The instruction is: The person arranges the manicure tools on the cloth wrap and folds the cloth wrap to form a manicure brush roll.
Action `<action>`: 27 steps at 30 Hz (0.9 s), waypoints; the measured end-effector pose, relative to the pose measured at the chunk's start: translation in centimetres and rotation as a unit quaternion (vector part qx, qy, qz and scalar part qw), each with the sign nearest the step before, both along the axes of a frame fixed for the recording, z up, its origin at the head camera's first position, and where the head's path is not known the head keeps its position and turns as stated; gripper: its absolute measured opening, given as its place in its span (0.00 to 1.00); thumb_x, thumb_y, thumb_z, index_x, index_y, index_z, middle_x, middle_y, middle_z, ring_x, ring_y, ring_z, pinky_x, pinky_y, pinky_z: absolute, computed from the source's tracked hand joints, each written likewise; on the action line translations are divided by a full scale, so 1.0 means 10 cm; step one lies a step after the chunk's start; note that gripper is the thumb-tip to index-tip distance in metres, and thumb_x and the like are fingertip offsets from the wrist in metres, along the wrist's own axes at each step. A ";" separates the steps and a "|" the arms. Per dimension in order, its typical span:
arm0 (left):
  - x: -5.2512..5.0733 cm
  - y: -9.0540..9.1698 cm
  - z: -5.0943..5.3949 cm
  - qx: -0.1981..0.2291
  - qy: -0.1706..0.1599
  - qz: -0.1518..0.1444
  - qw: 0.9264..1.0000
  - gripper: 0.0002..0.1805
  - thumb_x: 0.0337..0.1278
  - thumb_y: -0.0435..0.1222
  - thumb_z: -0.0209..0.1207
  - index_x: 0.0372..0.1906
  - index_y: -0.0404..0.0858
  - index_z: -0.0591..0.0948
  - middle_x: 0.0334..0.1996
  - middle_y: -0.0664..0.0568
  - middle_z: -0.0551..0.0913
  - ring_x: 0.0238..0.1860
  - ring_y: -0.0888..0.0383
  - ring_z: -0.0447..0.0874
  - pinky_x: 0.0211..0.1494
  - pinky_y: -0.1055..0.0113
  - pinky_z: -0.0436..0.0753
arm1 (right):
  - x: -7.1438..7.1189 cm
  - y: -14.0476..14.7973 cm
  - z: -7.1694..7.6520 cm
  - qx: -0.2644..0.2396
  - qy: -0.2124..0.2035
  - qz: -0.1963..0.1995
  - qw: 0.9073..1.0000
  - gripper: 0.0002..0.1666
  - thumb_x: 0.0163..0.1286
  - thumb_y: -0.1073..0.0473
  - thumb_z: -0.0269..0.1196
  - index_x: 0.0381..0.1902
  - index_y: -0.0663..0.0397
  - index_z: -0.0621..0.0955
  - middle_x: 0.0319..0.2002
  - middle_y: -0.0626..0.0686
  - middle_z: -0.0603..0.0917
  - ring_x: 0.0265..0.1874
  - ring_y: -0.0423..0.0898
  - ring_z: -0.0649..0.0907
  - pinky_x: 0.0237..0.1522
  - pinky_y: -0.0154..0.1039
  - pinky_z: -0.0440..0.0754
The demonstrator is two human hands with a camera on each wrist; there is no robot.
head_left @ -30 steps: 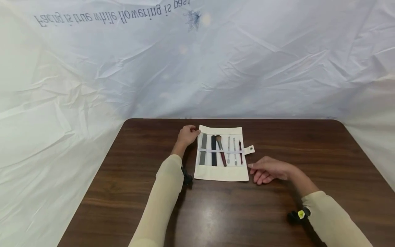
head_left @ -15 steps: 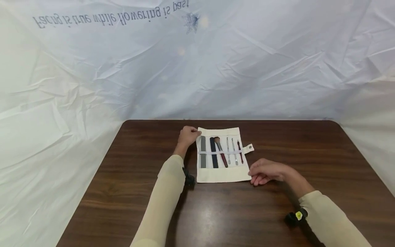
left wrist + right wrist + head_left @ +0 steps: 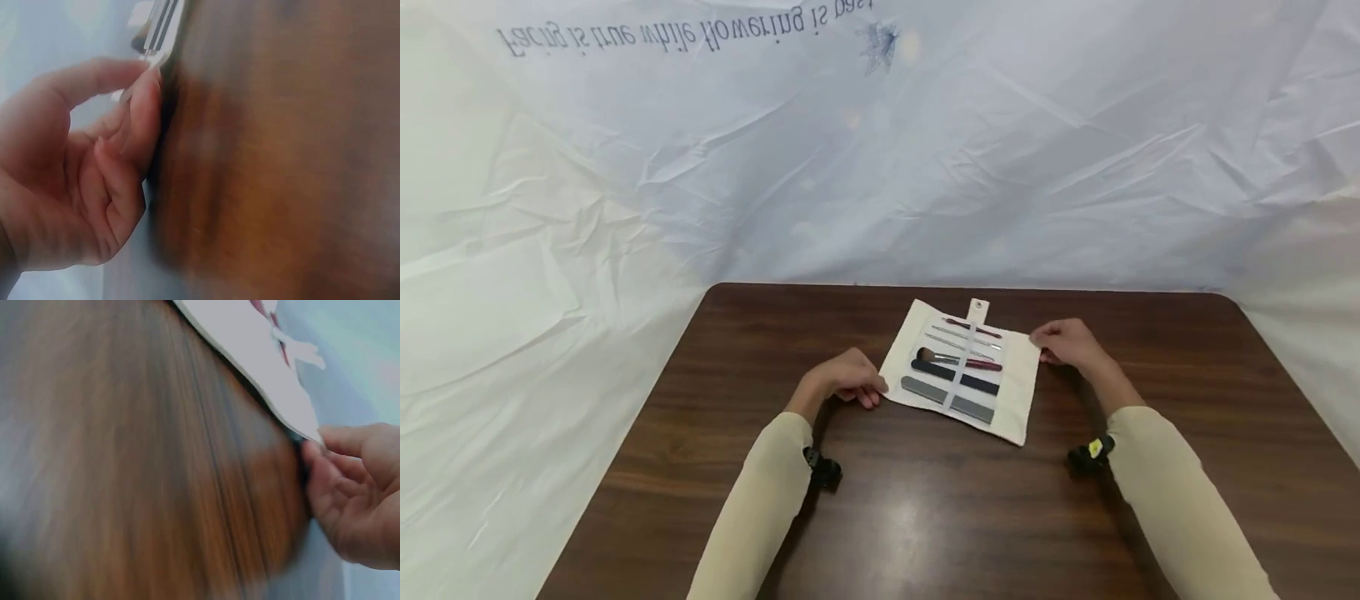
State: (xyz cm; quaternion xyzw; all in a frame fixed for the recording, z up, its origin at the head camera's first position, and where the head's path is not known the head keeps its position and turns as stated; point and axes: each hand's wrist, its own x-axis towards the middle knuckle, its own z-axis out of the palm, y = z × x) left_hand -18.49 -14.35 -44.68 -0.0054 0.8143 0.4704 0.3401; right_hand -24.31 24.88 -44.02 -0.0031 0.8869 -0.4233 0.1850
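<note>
In the head view, an unfolded cream fabric tool roll (image 3: 1018, 392) lies slanted, its snap tab (image 3: 978, 310) pointing to the far side. Under its elastic band are a grey nail file (image 3: 917, 385), a black nail file (image 3: 977, 382), a brush (image 3: 928, 356), two slim metal tools (image 3: 938, 338) and a dark red tool (image 3: 988, 332). My left hand (image 3: 853, 379) pinches the roll's left corner between thumb and index finger, other fingers curled, as the left wrist view confirms. At the far right corner, my right hand (image 3: 1067, 343) pinches the fabric (image 3: 250, 350) likewise.
The roll is on a dark brown wooden table (image 3: 917, 517) with rounded far corners. White sheeting (image 3: 925, 167) with printed lettering hangs behind the table and along its sides. Each wrist wears a small black camera (image 3: 823, 471).
The tool roll has turned about a quarter turn counterclockwise, its tab swinging from right to far side. My left hand came nearer; my right hand went farther away and took hold of a corner.
</note>
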 end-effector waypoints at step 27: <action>0.37 0.03 0.10 -0.164 0.324 -0.142 0.921 0.28 0.53 0.33 0.74 0.61 0.44 0.80 0.55 0.49 0.81 0.49 0.53 0.83 0.51 0.58 0.82 | 0.72 0.23 -0.10 0.177 0.316 0.286 0.887 0.23 0.70 0.53 0.67 0.61 0.54 0.83 0.62 0.56 0.83 0.60 0.57 0.80 0.57 0.60 0.80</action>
